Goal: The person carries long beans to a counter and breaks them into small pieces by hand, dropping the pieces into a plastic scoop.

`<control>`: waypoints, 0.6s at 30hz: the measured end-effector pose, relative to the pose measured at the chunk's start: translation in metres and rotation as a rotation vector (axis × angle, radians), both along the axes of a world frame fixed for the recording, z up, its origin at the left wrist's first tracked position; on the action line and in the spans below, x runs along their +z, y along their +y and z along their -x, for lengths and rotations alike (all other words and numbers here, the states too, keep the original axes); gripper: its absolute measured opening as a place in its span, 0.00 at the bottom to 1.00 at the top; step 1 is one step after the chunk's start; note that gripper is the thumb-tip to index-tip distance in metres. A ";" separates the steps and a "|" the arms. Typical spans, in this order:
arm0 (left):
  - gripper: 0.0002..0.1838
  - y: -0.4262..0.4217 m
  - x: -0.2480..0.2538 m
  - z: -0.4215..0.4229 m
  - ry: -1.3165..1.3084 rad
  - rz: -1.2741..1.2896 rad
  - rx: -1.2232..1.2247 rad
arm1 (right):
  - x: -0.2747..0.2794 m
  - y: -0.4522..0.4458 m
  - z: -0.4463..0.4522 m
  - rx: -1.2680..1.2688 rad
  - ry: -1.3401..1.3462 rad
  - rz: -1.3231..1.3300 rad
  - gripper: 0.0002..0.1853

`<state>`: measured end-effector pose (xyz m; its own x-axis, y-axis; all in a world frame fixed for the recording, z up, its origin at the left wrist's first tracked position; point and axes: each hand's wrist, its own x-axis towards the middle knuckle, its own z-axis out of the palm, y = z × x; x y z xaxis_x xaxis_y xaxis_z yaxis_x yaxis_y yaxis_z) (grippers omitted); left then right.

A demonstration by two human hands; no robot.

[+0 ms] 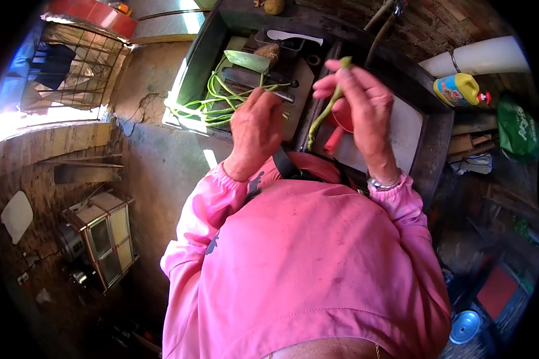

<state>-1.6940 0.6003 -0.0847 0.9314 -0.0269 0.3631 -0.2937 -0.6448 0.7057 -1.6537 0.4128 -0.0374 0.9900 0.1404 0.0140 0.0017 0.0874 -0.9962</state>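
Observation:
A long green bean (321,124) hangs from my right hand (360,96), pinched near its upper end between thumb and fingers. My left hand (258,122) is closed, its fingertips at a thin green stem beside a pile of long green beans (212,106). What it grips is too small to make out. The beans lie in the left part of a dark sink unit (215,27). A knife with a greenish blade (247,61) lies just beyond my left hand. Below my right hand sits a red dipper (341,119), its handle toward me.
A white-handled utensil (293,37) and a brown scrubber (270,52) lie at the back of the sink unit. To the right stand a yellow bottle (458,90) and a green bag (517,128). A wire-fronted cabinet (105,239) stands at the lower left.

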 end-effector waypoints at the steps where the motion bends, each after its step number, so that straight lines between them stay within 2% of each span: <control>1: 0.05 0.008 -0.015 0.006 0.047 0.010 0.031 | 0.003 -0.007 -0.007 -0.034 -0.030 -0.013 0.18; 3: 0.04 0.039 -0.050 0.024 0.140 -0.088 0.155 | 0.006 -0.022 -0.020 -0.118 -0.006 -0.146 0.18; 5: 0.04 0.084 -0.089 0.049 0.300 -0.334 0.238 | 0.012 -0.041 -0.029 -0.146 0.027 -0.189 0.19; 7: 0.07 0.130 -0.127 0.079 0.505 -0.483 0.259 | 0.008 -0.056 -0.034 -0.125 0.027 -0.267 0.19; 9: 0.15 0.152 -0.157 0.101 0.532 -0.511 0.315 | 0.002 -0.064 -0.037 -0.107 0.052 -0.309 0.19; 10: 0.21 0.152 -0.154 0.103 0.495 -0.577 0.292 | -0.001 -0.067 -0.038 -0.095 0.066 -0.331 0.19; 13: 0.22 0.141 -0.146 0.092 0.262 -0.517 0.227 | -0.007 -0.068 -0.039 -0.082 0.093 -0.374 0.19; 15: 0.11 0.136 -0.137 0.075 0.421 -0.313 0.247 | -0.011 -0.070 -0.040 -0.056 0.100 -0.403 0.19; 17: 0.07 0.127 -0.127 0.059 0.348 -0.262 0.321 | -0.012 -0.071 -0.039 -0.073 0.113 -0.390 0.19; 18: 0.08 0.126 -0.122 0.051 0.363 -0.266 0.327 | -0.012 -0.072 -0.038 -0.070 0.112 -0.384 0.19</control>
<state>-1.7452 0.7266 -0.2062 0.9705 0.2381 0.0373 0.1837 -0.8311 0.5249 -1.6158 0.3410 -0.0491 0.9954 0.0780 -0.0559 -0.0855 0.4564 -0.8857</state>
